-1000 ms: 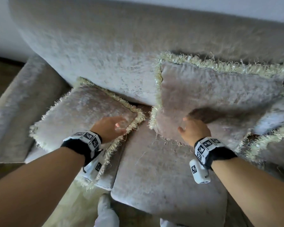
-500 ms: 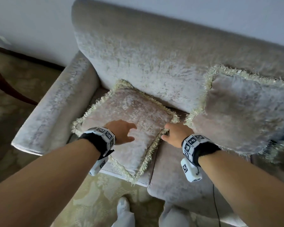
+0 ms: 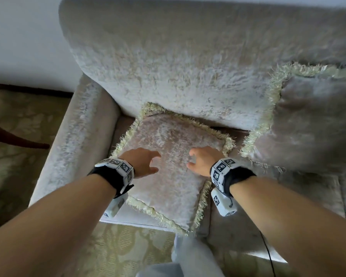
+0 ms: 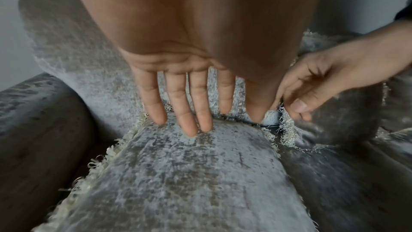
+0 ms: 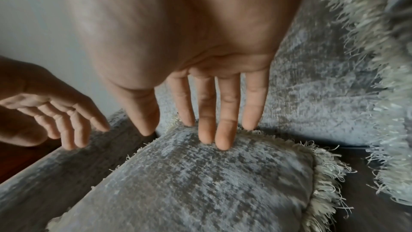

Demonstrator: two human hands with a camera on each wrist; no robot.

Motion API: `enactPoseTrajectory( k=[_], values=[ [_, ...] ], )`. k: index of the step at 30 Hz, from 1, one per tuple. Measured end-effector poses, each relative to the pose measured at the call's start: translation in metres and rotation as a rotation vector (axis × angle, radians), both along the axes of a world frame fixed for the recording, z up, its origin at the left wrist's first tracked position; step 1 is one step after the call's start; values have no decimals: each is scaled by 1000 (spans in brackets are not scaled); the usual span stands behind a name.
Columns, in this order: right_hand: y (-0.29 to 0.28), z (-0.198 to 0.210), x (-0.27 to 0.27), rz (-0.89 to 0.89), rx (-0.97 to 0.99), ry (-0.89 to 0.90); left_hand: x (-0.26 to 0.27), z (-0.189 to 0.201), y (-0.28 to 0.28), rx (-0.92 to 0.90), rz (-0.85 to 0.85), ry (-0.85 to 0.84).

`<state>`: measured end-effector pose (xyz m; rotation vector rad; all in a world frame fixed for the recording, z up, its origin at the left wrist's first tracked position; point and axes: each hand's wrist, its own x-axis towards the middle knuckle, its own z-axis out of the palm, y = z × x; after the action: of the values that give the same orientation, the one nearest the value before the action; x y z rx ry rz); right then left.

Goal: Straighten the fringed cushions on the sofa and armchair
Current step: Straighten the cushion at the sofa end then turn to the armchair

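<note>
At the far left, the sofa arm hems in the flat cushion, which lies skewed on the seat, one corner past the front edge. The left hand reaches over its left half, fingers straight and spread, gripping nothing; whether the tips touch the fabric cannot be told. The right hand mirrors it over the right half, equally relaxed and empty, probably so both can seize the far edge and stand the cushion up. Just beside it, the second cushion leans against the backrest, crowding that side.
</note>
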<state>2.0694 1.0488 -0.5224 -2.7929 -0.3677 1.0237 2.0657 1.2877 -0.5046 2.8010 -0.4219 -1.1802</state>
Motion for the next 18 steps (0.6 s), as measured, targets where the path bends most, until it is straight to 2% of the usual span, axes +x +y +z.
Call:
enactPoseTrajectory(
  k=[6, 9, 11, 14, 18],
  values=[
    [4, -47, 29, -85, 34, 21, 38, -48, 18, -93, 61, 21],
    [6, -66, 29, -209, 111, 45, 52, -75, 33, -113, 60, 46],
    [5, -89, 21, -331, 118, 13, 62, -96, 45, -150, 94, 63],
    [8, -127, 1, -632, 217, -26, 74, -133, 61, -243, 180, 60],
    [20, -165, -24, -937, 251, -95, 80, -180, 85, -368, 398, -116]
  ],
)
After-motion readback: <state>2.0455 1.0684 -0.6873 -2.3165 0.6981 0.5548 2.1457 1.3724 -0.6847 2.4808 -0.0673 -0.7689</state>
